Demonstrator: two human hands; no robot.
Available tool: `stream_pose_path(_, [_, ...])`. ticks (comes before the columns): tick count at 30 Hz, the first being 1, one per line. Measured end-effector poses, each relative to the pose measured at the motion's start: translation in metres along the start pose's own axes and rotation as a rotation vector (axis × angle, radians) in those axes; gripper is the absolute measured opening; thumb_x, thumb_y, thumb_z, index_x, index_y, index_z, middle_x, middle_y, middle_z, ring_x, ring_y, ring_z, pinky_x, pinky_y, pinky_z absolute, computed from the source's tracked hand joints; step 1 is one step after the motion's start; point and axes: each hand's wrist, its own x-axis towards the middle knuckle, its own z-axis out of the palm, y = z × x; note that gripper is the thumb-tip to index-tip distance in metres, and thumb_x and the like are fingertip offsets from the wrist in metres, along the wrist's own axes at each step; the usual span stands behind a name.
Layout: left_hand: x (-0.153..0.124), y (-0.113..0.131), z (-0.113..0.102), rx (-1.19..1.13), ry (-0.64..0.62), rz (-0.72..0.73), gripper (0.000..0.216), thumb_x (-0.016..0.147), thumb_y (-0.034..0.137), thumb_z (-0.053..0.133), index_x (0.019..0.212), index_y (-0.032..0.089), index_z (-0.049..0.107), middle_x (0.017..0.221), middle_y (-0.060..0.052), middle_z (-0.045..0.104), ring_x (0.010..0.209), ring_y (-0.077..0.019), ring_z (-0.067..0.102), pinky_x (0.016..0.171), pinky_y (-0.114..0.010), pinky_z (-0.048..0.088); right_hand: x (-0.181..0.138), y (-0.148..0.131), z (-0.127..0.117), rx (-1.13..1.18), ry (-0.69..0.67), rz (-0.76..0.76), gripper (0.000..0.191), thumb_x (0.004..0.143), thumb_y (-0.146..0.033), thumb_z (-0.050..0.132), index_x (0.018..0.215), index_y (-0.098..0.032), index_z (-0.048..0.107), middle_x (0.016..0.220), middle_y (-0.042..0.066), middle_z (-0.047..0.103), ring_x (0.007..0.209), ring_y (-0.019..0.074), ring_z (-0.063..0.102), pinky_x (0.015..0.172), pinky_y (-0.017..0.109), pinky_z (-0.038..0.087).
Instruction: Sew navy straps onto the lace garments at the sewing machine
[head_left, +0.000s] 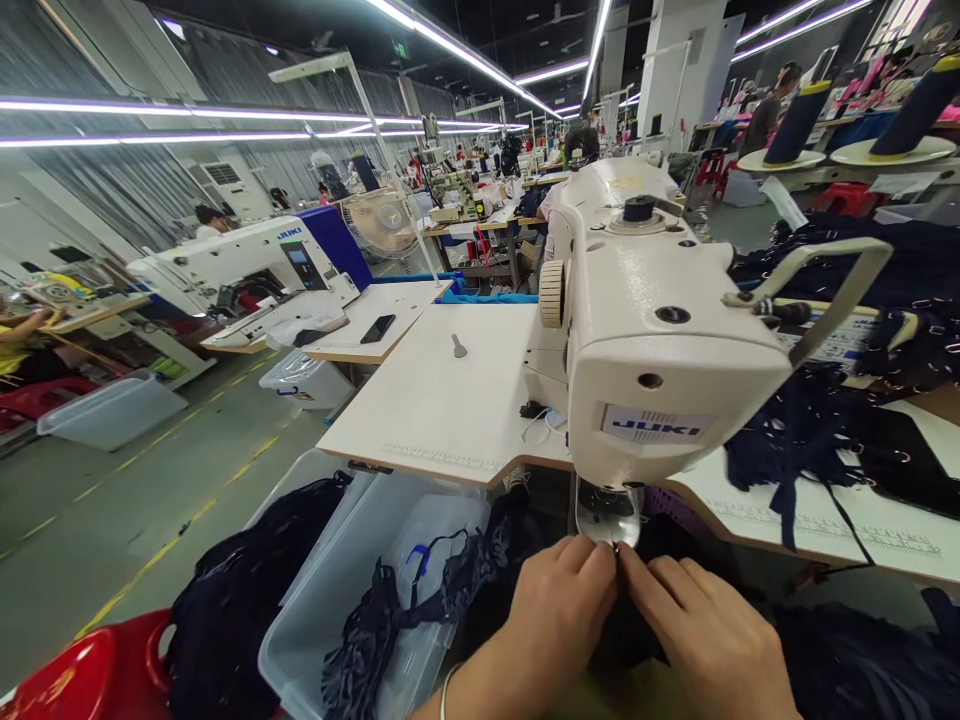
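Note:
In front of the needle area of a white JUKI sewing machine, my two hands meet with their fingertips almost touching. My left hand is closed, thumb and fingers pinched together, with a thin bracelet on its wrist. Its match, my right hand, is closed too, index finger stretched towards the left fingertips. Between and below them hangs dark navy fabric, mostly covered by my fingers. Just beyond the fingertips lies the machine's shiny metal bed. The needle itself is hidden under the machine head.
A clear plastic bin with navy strappy pieces stands at lower left, beside a red stool. Navy straps with metal rings pile on the right. A small metal tool and a phone lie on white tabletops.

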Motion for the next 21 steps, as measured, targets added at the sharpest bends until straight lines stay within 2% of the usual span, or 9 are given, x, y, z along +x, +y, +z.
stream_pose_path(3, [0.002,0.000,-0.010,0.237,-0.027,0.212,0.018,0.097,0.013,0.036,0.103,0.014,0.053,0.079,-0.003,0.061,0.064,-0.0167,0.057,0.052,-0.028,0.044,0.002,0.000,-0.001,0.083,0.019,0.041,0.031,0.094,-0.013,0.045,0.118,-0.019,0.064,0.084,0.005,0.071,0.071,0.0174,0.065,0.069,0.030,0.050])
stream_pose_path(6, [0.002,0.002,-0.016,0.307,-0.078,0.303,0.019,0.097,0.011,0.036,0.106,0.011,0.053,0.080,-0.003,0.060,0.064,-0.0163,0.056,0.051,-0.029,0.044,0.007,-0.003,-0.001,0.196,0.079,0.123,0.024,0.097,-0.018,0.046,0.109,-0.017,0.066,0.082,0.005,0.072,0.069,0.0161,0.067,0.067,0.027,0.053])
stream_pose_path(8, [0.001,0.003,-0.015,0.303,-0.095,0.291,0.019,0.097,0.011,0.037,0.105,0.012,0.053,0.080,-0.002,0.059,0.064,-0.0162,0.056,0.050,-0.030,0.043,0.011,-0.005,-0.001,0.253,0.102,0.172,0.024,0.098,-0.019,0.044,0.107,-0.016,0.066,0.083,0.005,0.072,0.070,0.0164,0.069,0.068,0.027,0.055])
stream_pose_path(12, [-0.004,0.003,-0.007,0.284,-0.089,0.177,0.021,0.096,0.011,0.037,0.111,0.010,0.051,0.081,-0.002,0.060,0.065,-0.0168,0.058,0.051,-0.030,0.045,0.011,-0.006,0.001,0.435,0.073,0.182,0.027,0.097,-0.016,0.041,0.109,-0.016,0.065,0.094,0.007,0.074,0.083,0.0167,0.072,0.076,0.024,0.059])
stream_pose_path(14, [-0.006,0.002,-0.004,0.264,-0.095,0.141,0.023,0.096,0.011,0.037,0.116,0.010,0.049,0.081,-0.002,0.061,0.066,-0.0169,0.058,0.051,-0.031,0.045,0.010,-0.003,0.001,0.533,0.017,0.224,0.028,0.097,-0.018,0.041,0.116,-0.017,0.062,0.103,0.007,0.074,0.092,0.0169,0.072,0.080,0.023,0.059])
stream_pose_path(18, [-0.006,0.000,-0.004,0.230,-0.118,0.134,0.022,0.097,0.015,0.042,0.118,0.014,0.049,0.080,0.000,0.061,0.063,-0.0167,0.058,0.050,-0.031,0.043,0.006,0.003,0.000,0.666,-0.146,0.378,0.038,0.097,-0.021,0.045,0.134,-0.022,0.051,0.114,0.004,0.072,0.095,0.0163,0.072,0.079,0.020,0.059])
stream_pose_path(21, [-0.005,0.001,-0.007,0.211,-0.122,0.127,0.019,0.097,0.015,0.042,0.115,0.017,0.050,0.076,0.000,0.060,0.063,-0.0165,0.058,0.051,-0.031,0.043,0.004,0.006,-0.001,0.705,-0.135,0.367,0.028,0.095,-0.024,0.049,0.120,-0.027,0.062,0.108,0.000,0.074,0.091,0.0163,0.073,0.081,0.021,0.059])
